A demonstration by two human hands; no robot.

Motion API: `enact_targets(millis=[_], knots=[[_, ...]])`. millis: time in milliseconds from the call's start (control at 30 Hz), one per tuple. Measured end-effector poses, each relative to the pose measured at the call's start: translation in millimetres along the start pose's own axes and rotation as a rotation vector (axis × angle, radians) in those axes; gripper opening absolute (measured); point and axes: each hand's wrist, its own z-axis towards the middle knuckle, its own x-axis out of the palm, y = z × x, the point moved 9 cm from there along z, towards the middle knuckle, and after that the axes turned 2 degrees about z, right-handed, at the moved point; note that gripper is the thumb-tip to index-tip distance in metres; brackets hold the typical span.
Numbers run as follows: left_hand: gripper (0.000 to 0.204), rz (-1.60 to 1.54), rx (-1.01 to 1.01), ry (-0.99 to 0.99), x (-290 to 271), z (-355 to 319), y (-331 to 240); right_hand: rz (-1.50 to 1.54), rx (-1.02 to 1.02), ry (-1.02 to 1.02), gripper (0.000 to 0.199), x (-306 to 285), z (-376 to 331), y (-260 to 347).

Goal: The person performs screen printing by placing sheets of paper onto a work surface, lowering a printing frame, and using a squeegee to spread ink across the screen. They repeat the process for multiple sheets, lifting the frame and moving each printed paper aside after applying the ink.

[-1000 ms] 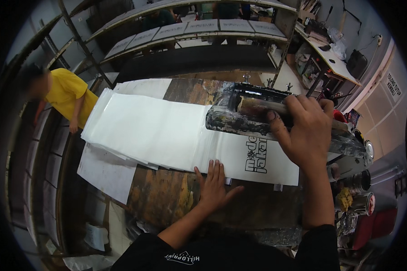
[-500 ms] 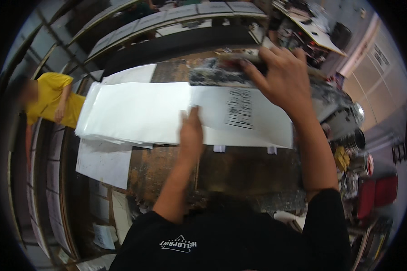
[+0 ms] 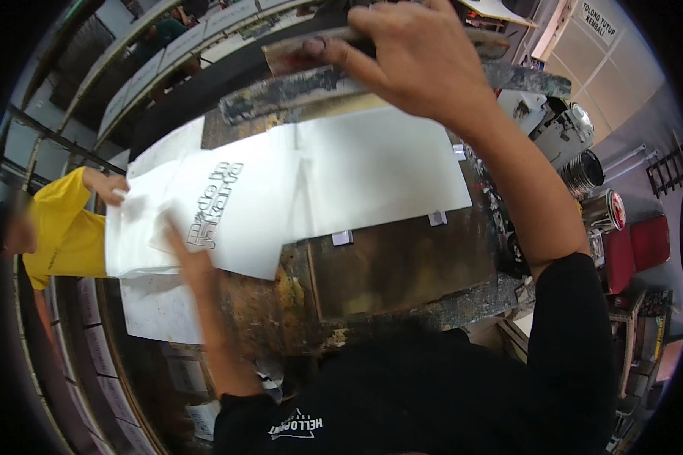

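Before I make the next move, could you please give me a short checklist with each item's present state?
1. Right hand has a grip on the wooden bar: ok, thumb in front, fingers over it.
2. Blank sheet uncovered by the frame: ok, the frame is beyond its far edge.
3. Printed sheet well apart from the blank sheet: not ok, their edges meet in this view.
4. Left hand firmly holding the printed sheet: cannot tell, it is blurred.
5. Other person's hand away from the paper pile: not ok, it is right at its left end.
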Motion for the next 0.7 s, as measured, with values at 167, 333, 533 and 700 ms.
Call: enact_targets(millis=[167,333,533,700], knots=[[0.076,-0.135,0.733,0.717,214,-193,-232,0.026,0.051,0.078,0.085,2,16,-3],[0.097,-0.250,0.658,0.814,237,-217,-244,-0.047,0.049,0.132,0.086,7,14,-2],[0.095,-0.716,-0.184,0.668,132,-72,-197,-0.002,0.101,0.086,0.065,0,-4,8],[0.096,-1.168,-0.251,0.540,75,-63,-143,0.013,0.040,0.205,0.061,30,-109,47]])
